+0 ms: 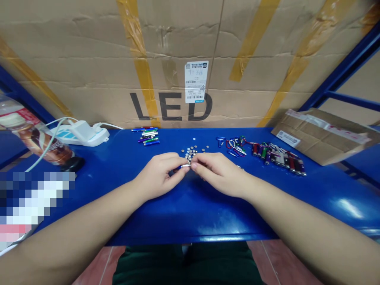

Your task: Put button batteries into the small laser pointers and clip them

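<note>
My left hand (164, 173) is closed, pinching a small shiny flashlight tube (185, 165) between thumb and forefinger. Most of the tube is covered by the fingers. My right hand (214, 171) is closed at the tube's right end, its thumb and fingertips pressed together; what they hold, if anything, is hidden. Just beyond the fingertips lies a loose scatter of small round button cells (192, 150). Behind my left hand is a small pile of coloured slim tubes (150, 135). Beyond my right hand lie several carabiner clips (234, 145).
Several mini flashlights with clips (279, 157) lie in a row at right, before a small cardboard box (320, 136). A drink bottle (41, 134) lies tilted at left beside a white power strip (83, 134). A large carton (101, 71) stands behind the blue table (196, 213).
</note>
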Demonstrator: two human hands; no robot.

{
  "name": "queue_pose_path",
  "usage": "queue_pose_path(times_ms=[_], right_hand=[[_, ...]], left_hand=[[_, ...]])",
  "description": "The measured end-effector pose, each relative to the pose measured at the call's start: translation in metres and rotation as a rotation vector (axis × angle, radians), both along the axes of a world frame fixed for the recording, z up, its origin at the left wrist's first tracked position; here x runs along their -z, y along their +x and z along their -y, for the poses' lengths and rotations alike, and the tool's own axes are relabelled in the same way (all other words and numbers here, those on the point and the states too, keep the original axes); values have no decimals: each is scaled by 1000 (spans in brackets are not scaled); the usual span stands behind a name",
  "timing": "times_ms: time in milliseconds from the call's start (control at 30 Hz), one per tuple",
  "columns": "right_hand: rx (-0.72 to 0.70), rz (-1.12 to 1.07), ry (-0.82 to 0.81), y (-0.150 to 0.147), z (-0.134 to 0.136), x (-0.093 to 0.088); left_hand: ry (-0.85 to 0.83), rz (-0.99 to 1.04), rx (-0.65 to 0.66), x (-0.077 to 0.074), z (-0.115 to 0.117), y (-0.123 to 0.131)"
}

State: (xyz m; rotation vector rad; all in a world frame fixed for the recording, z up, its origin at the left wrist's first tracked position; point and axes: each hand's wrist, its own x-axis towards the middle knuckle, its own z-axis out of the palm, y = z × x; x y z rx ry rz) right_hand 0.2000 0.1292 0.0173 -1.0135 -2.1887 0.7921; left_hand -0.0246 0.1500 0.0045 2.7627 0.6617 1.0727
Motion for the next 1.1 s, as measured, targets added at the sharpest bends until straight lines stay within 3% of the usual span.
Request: queue_pose_path(times_ms=[67,133,300,367,433,600,700,833,1100], right_hand=[[-32,26,87,2,0,-1],[-31,-16,-9,0,-1,1],[-38,-387,-850,-10,-3,8],[-63,-456,-1005,-12,-3,8],[-62,-395,-915,-11,-2,8],[8,-7,-61,-1,-1,3],[-46,77,161,3,-2,2],[-24,68,185,-1,-2,5],[24,-79,-171,-12,0,11]], left_hand=[[13,-8,16,0,-1,-1],[54,-18,38,1,-2,-2],[199,-56,81,4,-2,-4],[210,-58,82,5,-2,-4],[180,-38,76,4,-2,-3],[44,-25,20,0,0,-1],[18,-24,27,-1,1,-1],[42,-7,25,0,1,-2],[140,-42,51,6,-4,-5]])
